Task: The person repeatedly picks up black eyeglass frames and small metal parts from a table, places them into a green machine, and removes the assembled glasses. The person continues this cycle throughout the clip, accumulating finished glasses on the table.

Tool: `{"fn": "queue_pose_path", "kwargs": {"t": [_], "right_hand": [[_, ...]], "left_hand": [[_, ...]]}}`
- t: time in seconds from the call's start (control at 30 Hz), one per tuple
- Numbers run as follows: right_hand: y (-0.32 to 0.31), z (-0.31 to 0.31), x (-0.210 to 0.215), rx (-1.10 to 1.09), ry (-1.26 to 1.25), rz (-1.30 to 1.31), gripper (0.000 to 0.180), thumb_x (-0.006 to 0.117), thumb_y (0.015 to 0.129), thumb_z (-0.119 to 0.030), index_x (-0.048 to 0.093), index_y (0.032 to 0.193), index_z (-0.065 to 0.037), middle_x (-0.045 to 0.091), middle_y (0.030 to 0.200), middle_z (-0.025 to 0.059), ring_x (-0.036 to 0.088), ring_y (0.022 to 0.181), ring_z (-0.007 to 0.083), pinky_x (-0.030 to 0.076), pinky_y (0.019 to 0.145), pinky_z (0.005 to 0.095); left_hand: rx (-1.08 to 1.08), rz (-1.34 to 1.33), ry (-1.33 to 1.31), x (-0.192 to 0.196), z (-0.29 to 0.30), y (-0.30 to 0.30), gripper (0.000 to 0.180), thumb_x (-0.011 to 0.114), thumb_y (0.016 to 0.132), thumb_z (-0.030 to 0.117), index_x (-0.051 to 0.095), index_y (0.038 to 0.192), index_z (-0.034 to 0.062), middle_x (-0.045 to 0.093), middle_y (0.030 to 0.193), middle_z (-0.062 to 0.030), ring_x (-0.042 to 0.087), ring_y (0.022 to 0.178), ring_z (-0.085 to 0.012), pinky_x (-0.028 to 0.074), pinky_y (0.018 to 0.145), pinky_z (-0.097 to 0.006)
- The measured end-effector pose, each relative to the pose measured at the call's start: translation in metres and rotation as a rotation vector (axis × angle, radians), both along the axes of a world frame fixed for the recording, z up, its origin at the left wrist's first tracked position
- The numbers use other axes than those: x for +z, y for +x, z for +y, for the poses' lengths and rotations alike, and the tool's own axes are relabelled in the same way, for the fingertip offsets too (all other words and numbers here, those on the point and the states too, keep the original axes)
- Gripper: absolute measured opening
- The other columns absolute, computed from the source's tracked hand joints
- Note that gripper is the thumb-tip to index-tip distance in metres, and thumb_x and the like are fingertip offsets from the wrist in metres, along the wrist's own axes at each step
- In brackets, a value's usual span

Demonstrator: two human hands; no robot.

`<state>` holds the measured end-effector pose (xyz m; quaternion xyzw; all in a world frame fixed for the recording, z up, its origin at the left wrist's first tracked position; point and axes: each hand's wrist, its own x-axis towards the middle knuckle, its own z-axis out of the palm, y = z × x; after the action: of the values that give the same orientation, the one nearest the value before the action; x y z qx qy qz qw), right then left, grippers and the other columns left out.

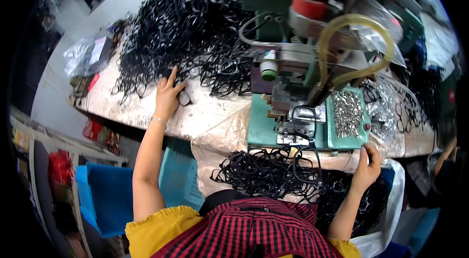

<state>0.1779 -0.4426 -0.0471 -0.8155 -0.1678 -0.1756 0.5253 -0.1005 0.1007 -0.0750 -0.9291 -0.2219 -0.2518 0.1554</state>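
My left hand reaches to the near edge of a big heap of black eyeglass frames. Its index finger and thumb are stretched apart, and a single eyeglass frame lies beside the thumb. My right hand is at the near right corner of a green tray of small silvery metal parts. Its fingers are curled together; whatever is in them, if anything, is too small to make out. Between my hands, one dark frame hangs at the front of a bench machine, held by neither hand.
More black frames lie near my lap along the table's front edge. A blue crate and a teal basket stand below on the left. A yellowish hose loops from the machine. Clear plastic bags lie right.
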Motion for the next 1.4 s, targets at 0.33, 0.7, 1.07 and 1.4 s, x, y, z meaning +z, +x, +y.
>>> {"fn": "queue_pose_path", "kwargs": {"t": [0.33, 0.7, 1.07, 1.4], "right_hand": [[0.004, 0.147, 0.067, 0.509, 0.321, 0.138, 0.024, 0.069, 0.081, -0.001, 0.063, 0.104, 0.001, 0.068, 0.091, 0.0059, 0.062, 0.089, 0.0125, 0.048, 0.083, 0.0276], [-0.021, 0.156, 0.083, 0.640, 0.616, 0.390, 0.043, 0.067, 0.084, 0.005, 0.051, 0.124, 0.006, 0.066, 0.090, 0.0054, 0.060, 0.090, 0.0093, 0.045, 0.085, 0.0220], [-0.005, 0.111, 0.078, 0.543, 0.048, 0.034, 0.040, 0.066, 0.081, -0.006, 0.064, 0.121, -0.004, 0.061, 0.128, 0.0185, 0.055, 0.125, 0.0305, 0.040, 0.107, 0.0395], [0.070, 0.084, 0.018, 0.031, -0.342, -0.271, 0.009, 0.070, 0.082, -0.011, 0.070, 0.088, -0.004, 0.067, 0.114, 0.0178, 0.058, 0.114, 0.0348, 0.045, 0.098, 0.0424]], "left_hand": [[-0.243, -0.888, -1.318, 0.014, -0.112, 0.091, 0.024, 0.054, 0.101, 0.021, 0.066, 0.095, 0.0012, 0.068, 0.085, -0.0111, 0.060, 0.070, -0.0174, 0.047, 0.061, -0.027], [-1.056, -0.971, -1.407, 0.165, -0.228, 0.105, 0.029, 0.030, 0.108, 0.034, 0.041, 0.101, 0.0090, 0.065, 0.080, -0.0201, 0.064, 0.069, -0.0250, 0.058, 0.065, -0.038], [-0.841, -0.254, -2.174, 0.172, -0.276, 0.107, 0.020, 0.038, 0.102, 0.021, 0.046, 0.103, 0.0019, 0.067, 0.078, -0.0263, 0.065, 0.067, -0.0244, 0.050, 0.069, -0.028], [-0.510, -0.180, -2.811, 0.127, -0.306, 0.137, 0.020, 0.042, 0.103, 0.027, 0.051, 0.098, 0.0094, 0.070, 0.085, -0.0273, 0.067, 0.053, -0.0247, 0.049, 0.038, -0.028]]}}
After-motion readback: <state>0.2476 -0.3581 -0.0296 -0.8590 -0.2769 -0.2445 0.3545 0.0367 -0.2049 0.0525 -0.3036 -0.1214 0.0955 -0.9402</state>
